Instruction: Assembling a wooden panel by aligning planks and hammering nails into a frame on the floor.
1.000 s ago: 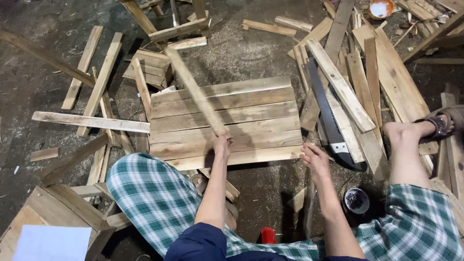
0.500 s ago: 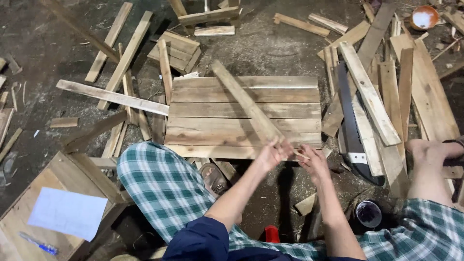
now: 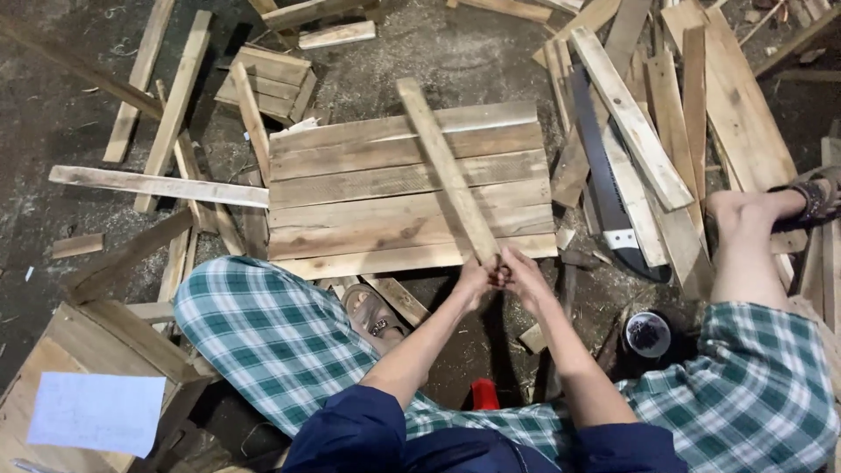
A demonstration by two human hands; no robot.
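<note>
Cup: small round cup (image 3: 648,334) of dark bits, on the floor right of the hands, nearer than the panel.
Hands: left hand (image 3: 474,281) and right hand (image 3: 526,274) both closed round the near end of the slat (image 3: 448,172), at the panel's (image 3: 350,188) near edge.
Change: hands further right along that edge than a moment ago.
Slat: pale, rough, lying diagonally across the panel, far end past its far edge.
Saw: black-bladed saw (image 3: 603,180), right of the panel.

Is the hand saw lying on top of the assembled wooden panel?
No, the hand saw lies on loose planks to the right of the wooden panel, apart from it.
</note>
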